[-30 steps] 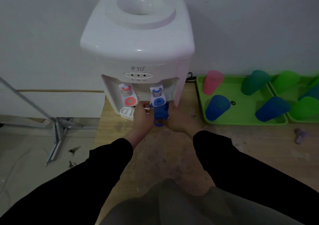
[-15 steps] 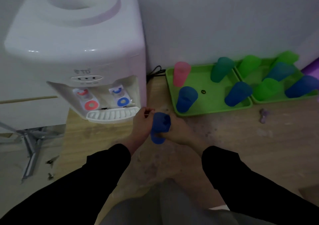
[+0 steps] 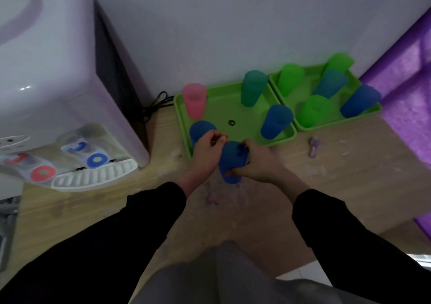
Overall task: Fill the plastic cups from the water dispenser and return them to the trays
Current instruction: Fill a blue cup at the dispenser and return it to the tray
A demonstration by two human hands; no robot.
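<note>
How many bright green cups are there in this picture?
3, all in the right-hand tray: the back-left green cup, the back-right green cup and the front green cup. A further one behind the taller cups seems unlikely.

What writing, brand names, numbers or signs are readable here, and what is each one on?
No words or numbers read clearly.
Dispenser: no brand in view; its taps show only a blue ring and a red ring.
Round sticker on the tray: too small to read.
Blue cup in the right hand: no print seen.
</note>
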